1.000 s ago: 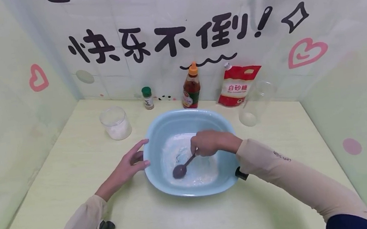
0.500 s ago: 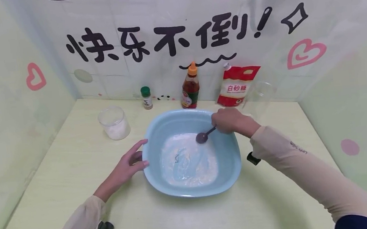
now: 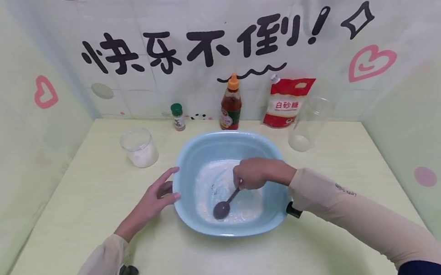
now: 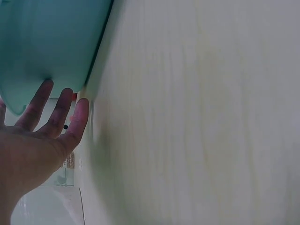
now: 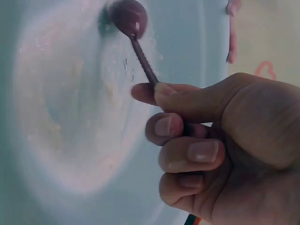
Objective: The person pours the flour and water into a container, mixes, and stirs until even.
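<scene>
A light-blue plastic basin stands on the table, a thin layer of whitish wet mixture spread over its bottom. My right hand reaches inside and grips the handle of a dark brown spoon, whose bowl lies at the mixture towards the near left. In the right wrist view, thumb and forefinger pinch the thin handle and the other fingers curl below it. My left hand touches the basin's left side at the rim. Its fingers look fairly straight against the outer wall in the left wrist view.
Behind the basin stand a green-capped shaker, a sauce bottle with an orange nozzle and a red-and-white sugar pouch. A clear jar of white powder stands at back left, a tall clear container at back right.
The spoon went from the near left of the basin to its far right side, then came back to the near left, streaking the mixture. The left hand has stayed at the rim.
</scene>
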Motion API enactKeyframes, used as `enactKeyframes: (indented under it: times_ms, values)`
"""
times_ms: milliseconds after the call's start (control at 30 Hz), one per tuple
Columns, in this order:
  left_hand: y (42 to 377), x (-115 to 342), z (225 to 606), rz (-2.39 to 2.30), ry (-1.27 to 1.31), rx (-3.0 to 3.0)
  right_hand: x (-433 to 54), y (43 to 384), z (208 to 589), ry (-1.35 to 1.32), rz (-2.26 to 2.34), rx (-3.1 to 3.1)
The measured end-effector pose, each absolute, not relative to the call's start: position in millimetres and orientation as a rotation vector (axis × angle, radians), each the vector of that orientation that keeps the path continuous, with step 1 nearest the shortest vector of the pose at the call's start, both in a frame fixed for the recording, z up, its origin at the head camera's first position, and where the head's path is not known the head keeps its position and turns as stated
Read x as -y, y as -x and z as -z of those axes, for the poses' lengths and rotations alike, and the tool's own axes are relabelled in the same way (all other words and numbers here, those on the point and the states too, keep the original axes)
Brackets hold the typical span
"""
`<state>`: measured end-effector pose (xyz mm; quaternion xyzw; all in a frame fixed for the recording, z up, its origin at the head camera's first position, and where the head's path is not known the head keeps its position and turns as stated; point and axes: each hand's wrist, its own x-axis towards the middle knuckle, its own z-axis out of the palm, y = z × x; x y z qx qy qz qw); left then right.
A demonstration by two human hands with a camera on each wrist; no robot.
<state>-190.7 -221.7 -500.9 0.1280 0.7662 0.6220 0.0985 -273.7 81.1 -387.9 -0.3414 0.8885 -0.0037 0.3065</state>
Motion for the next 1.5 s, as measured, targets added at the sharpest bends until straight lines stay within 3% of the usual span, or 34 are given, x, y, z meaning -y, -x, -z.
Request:
enactKeyframes:
  times_ms: [400,667,967,1133,1333,1500]
  values:
    - [191,224,498,-1.824,-0.375,-2.293,-130,303,368,0.527,0.089,-2.657]
    - [191,222,502,-1.84,-0.368,-2.282,-88,308,387,0.751,0.068,-2.706]
    - [192,218,505,-1.867,-0.386,-2.239,-62,276,395,0.962,0.056,-2.449]
    - [193,219,500,-1.839,-0.394,-2.262,-88,274,387,0.905,0.027,-2.352]
    - [192,223,498,-1.811,-0.369,-2.294,-125,299,373,0.676,0.043,-2.505]
    - [192,222,499,-1.839,-0.393,-2.267,-127,314,374,0.526,0.101,-2.66]
